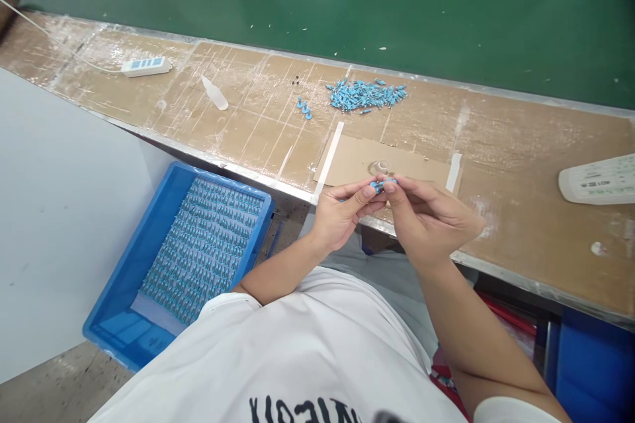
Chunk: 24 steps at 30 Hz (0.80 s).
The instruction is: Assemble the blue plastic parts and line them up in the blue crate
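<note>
Over the bench's front edge, my left hand (342, 210) and my right hand (424, 211) meet with fingertips pinched together. Between them is a small blue part (378, 186), mostly covered by the fingers, so its exact kind is hidden. Both hands grip it. Just beyond the fingertips, a small clear round dish (379, 167) rests on a piece of cardboard (354, 152) taped to the bench. Farther back lies a heap of small blue parts with pin-like ends (364, 96). To its left stand several blue pieces with round bases (304, 109).
A blue crate (112, 307) at lower left holds rows of blue parts. On the bench (520, 165) are a white squeeze bottle (215, 94), a power strip (146, 66), tiny dark bits (296, 80) and, at right, a large white bottle (598, 180). A green surface (397, 13) runs behind.
</note>
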Motion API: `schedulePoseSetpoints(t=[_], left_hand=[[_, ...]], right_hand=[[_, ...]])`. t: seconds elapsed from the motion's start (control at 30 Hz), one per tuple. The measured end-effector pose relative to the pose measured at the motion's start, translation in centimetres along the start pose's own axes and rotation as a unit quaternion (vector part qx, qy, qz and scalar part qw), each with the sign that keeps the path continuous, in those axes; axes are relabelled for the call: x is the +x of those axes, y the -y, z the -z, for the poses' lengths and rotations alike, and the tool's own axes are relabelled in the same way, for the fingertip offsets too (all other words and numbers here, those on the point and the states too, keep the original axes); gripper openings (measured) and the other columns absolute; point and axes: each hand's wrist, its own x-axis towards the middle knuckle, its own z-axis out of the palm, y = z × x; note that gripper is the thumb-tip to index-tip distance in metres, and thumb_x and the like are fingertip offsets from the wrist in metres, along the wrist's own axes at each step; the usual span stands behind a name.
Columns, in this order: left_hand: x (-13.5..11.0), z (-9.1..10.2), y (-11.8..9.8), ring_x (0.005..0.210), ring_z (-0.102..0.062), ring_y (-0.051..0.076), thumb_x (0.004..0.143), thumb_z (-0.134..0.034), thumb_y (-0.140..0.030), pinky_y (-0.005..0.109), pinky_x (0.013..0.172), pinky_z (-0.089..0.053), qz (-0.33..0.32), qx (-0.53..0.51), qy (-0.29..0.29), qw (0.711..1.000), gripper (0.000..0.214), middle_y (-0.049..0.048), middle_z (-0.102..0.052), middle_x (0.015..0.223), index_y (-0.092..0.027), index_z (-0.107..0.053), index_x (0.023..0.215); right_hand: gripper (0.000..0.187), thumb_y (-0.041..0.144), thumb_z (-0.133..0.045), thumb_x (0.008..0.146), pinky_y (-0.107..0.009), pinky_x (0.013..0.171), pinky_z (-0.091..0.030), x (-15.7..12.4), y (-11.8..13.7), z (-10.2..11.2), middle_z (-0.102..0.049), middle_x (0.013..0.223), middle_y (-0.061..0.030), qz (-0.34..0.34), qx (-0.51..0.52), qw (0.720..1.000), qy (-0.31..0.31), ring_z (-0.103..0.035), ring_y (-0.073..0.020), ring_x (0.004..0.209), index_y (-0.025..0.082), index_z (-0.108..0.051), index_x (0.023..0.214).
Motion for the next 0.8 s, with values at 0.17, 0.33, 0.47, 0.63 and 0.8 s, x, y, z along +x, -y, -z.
schedulePoseSetpoints(t=[0.17,0.33,0.47,0.63,0.8], left_hand=[[-0.1,-0.1,0.1,0.082,-0.075,0.015,0.069,-0.090,-0.035,0.024,0.081,-0.058,-0.009,0.000,0.007,1.000,0.033,0.0076,-0.078,0.098,-0.015,-0.081,0.095],[0.1,-0.1,0.2,0.079,-0.074,0.016,0.063,-0.093,-0.038,0.027,0.081,-0.058,-0.018,0.008,-0.005,1.000,0.038,0.0071,-0.078,0.094,-0.016,-0.081,0.092],[0.2,-0.1,0.3,0.072,-0.073,0.014,0.059,-0.095,-0.038,0.026,0.076,-0.059,-0.026,0.005,-0.007,1.000,0.038,0.0050,-0.077,0.082,-0.017,-0.082,0.088],[0.3,-0.3,0.4,0.066,-0.069,0.011,0.059,-0.094,-0.038,0.024,0.073,-0.059,-0.041,0.012,0.004,0.999,0.037,0.0029,-0.075,0.078,-0.018,-0.082,0.087],[0.1,-0.5,0.6,0.063,-0.067,0.009,0.058,-0.095,-0.039,0.024,0.070,-0.059,-0.035,0.016,0.017,0.999,0.038,0.0025,-0.076,0.083,-0.020,-0.082,0.088]], right_hand=[[0.028,0.017,-0.083,0.082,-0.038,0.071,-0.063,0.4,-0.4,0.2,-0.076,0.097,-0.0009,0.042,-0.006,0.999,0.018,-0.074,-0.0228,0.080,0.029,-0.079,0.107],[0.036,0.014,-0.082,0.082,-0.042,0.071,-0.063,0.6,-0.8,0.6,-0.076,0.098,0.0000,0.075,-0.025,0.997,0.027,-0.074,-0.0258,0.080,0.036,-0.077,0.109],[0.036,0.015,-0.084,0.080,-0.044,0.079,-0.065,0.8,-1.3,0.9,-0.076,0.101,-0.0007,0.091,-0.007,0.995,0.038,-0.075,-0.0279,0.087,0.034,-0.077,0.110],[0.031,0.016,-0.086,0.077,-0.044,0.079,-0.066,0.9,-1.8,1.2,-0.076,0.097,0.0003,0.073,0.018,0.996,0.038,-0.075,-0.0278,0.088,0.031,-0.078,0.103],[0.033,0.015,-0.087,0.075,-0.042,0.072,-0.067,0.8,-1.7,1.4,-0.076,0.096,0.0006,0.032,0.050,0.998,0.034,-0.076,-0.0272,0.082,0.032,-0.078,0.102]])
